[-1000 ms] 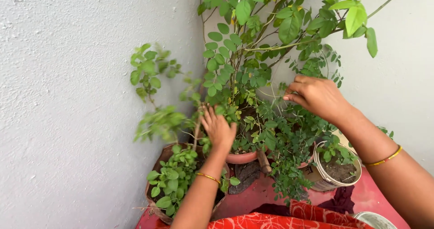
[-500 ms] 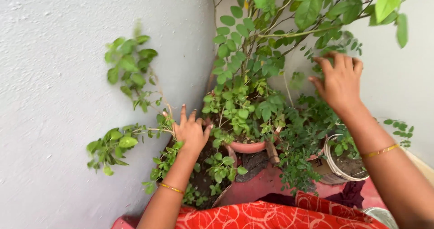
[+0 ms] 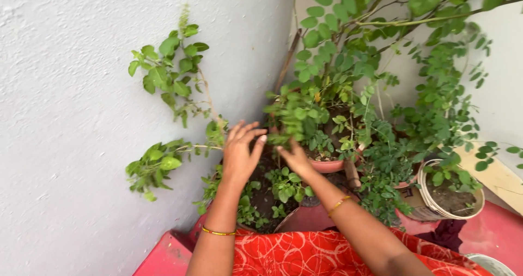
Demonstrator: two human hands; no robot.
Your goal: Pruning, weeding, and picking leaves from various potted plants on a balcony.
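Observation:
My left hand hovers with fingers spread over the dark soil of the left pot, beside a leaning leafy branch. My right hand reaches in next to it, fingers among the stems and leaves of the small plant; whether it grips anything is hidden. Behind them stands a terracotta pot with a taller leafy plant. Both wrists wear thin gold bangles.
A white textured wall runs along the left and meets another wall at the corner behind the plants. A pale woven pot with soil stands at right on a red floor. Red patterned cloth fills the bottom.
My right hand has come down from the high foliage at right to the plant base beside my left hand. The view has shifted left, and the left hand rose slightly.

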